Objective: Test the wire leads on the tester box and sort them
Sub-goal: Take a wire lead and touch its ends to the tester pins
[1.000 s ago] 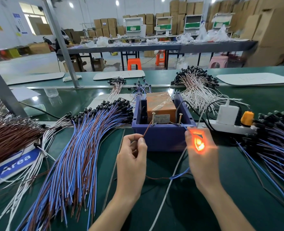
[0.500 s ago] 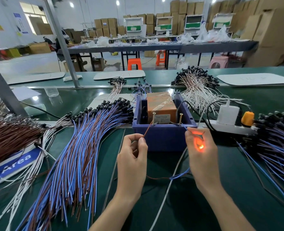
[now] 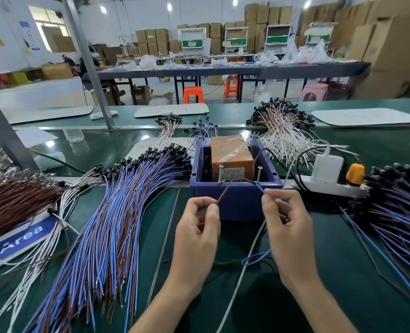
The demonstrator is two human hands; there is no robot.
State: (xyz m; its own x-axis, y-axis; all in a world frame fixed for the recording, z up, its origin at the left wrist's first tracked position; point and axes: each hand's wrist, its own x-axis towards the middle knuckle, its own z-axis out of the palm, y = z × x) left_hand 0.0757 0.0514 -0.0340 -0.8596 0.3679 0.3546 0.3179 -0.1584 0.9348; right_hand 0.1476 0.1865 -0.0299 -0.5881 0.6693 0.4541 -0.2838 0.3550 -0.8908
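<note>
The tester box [image 3: 235,200] is a blue tub with an orange unit [image 3: 231,155] inside and two upright screw contacts [image 3: 220,174] on its near rim. My left hand [image 3: 198,227] pinches the brown lead [image 3: 223,195], whose tip points up at the left screw. My right hand [image 3: 286,219] pinches the blue lead [image 3: 260,188], its tip just below the right screw [image 3: 259,174]. Both leads loop down behind my hands onto the green mat [image 3: 255,259]. No light shows in my right hand.
A big fan of blue and brown leads [image 3: 107,224] lies at left, with brown leads [image 3: 11,203] and white leads [image 3: 43,227] beyond it. More blue leads [image 3: 401,212] lie at right, beside a white power strip [image 3: 328,181]. White leads [image 3: 283,135] are piled behind the box.
The orange glow in my right hand has faded and gone out. My right hand has lifted slightly toward the right screw. My left hand has barely moved.
</note>
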